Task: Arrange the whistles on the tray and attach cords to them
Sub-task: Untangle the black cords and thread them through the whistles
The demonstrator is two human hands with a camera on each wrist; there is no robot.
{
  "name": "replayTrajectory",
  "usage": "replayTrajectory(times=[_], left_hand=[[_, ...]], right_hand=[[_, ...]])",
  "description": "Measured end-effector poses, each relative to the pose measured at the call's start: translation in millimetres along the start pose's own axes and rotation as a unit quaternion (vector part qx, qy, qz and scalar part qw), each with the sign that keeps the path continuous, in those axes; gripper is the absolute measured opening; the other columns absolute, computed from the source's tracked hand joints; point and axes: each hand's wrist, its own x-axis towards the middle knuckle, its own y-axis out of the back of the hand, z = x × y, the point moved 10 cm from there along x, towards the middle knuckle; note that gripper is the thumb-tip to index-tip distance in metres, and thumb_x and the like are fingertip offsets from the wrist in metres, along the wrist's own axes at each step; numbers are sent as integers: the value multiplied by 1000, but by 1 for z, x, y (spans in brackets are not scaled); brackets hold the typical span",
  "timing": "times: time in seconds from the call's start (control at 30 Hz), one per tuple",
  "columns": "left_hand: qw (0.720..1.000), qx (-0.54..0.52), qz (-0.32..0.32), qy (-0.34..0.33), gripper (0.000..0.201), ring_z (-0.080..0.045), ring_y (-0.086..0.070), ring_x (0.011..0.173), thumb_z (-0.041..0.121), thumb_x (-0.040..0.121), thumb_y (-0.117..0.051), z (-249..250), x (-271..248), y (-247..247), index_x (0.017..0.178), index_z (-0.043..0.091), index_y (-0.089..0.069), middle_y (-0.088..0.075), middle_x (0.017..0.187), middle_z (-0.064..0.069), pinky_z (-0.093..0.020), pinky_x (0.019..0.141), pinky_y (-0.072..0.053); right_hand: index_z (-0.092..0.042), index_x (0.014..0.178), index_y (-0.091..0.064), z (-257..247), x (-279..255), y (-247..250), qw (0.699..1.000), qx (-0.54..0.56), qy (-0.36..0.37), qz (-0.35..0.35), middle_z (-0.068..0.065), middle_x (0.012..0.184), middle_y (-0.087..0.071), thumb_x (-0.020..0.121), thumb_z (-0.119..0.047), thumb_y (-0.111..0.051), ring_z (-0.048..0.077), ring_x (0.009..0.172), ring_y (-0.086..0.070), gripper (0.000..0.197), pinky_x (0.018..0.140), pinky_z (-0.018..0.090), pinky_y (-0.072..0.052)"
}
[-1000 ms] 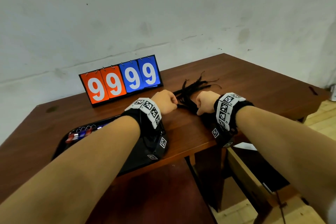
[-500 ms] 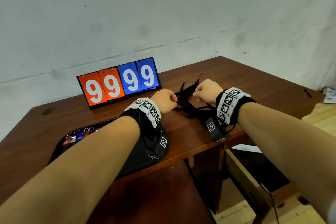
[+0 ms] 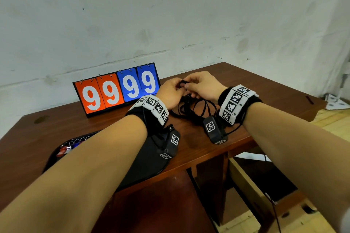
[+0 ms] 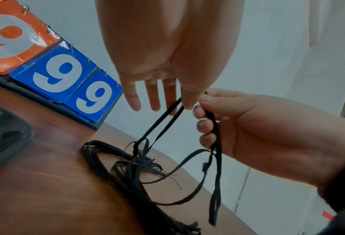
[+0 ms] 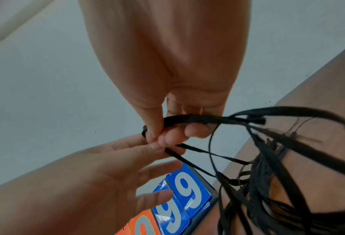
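1. Head view: above the table [image 3: 246,89], the left hand [image 3: 169,92] and right hand [image 3: 203,87] meet over black cords [image 3: 197,107]; whistles [image 3: 65,150] lie in the tray [image 3: 144,164].
2. Left wrist view: the left thumb and forefinger pinch one cord [image 4: 163,120], other fingers straight.
3. Right wrist view: right-hand fingers [image 5: 195,132] curl round a cord loop [image 5: 187,119] beside the scoreboard [image 5: 187,195].

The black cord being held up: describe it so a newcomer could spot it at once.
Start at the flip scoreboard on the wooden table. Just right of it, the left hand and right hand pinch one black cord above the table. The other cords lie tangled below.
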Motion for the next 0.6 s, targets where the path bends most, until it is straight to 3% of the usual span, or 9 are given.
replayTrajectory(times=[0.13,0.27,0.37,0.43,0.6], left_hand=[[998,44,42,34,5,-18,-61,81,23,93,-56,-9,6,8,93,19,-59,-64,88,1,-29,72,-47],[994,48,85,55,3,-17,-56,81,20,94,-54,-24,7,22,94,18,-56,-59,88,2,-27,71,-42],[992,30,100,69,3,-22,-63,85,20,95,-51,-36,7,32,95,18,-54,-67,93,-2,-33,74,-50],[991,23,108,73,3,-24,-66,88,20,96,-50,-40,6,38,96,19,-53,-70,96,-7,-36,78,-53],[989,9,124,77,5,-25,-65,85,23,97,-51,-45,4,54,97,19,-52,-69,93,-8,-34,72,-51]], right_hand=[[-4,103,-67,6,-1,12,999,-3,-4,32,5,70,-62,96,-4,-54,11,52,-52,15,50,21,-45],[-8,104,-65,22,-2,33,996,-27,-30,79,4,68,-61,96,-7,-53,12,48,-51,15,47,21,-44],[-11,100,-65,31,-2,45,992,-31,-45,113,3,65,-61,96,-8,-54,13,47,-49,13,44,18,-43],[-13,95,-66,35,-2,48,989,-52,-56,124,3,65,-62,95,-9,-55,12,47,-49,11,46,20,-43],[-17,90,-67,48,-3,60,976,-123,-89,155,1,71,-64,94,-15,-57,13,59,-57,11,55,24,-44]])
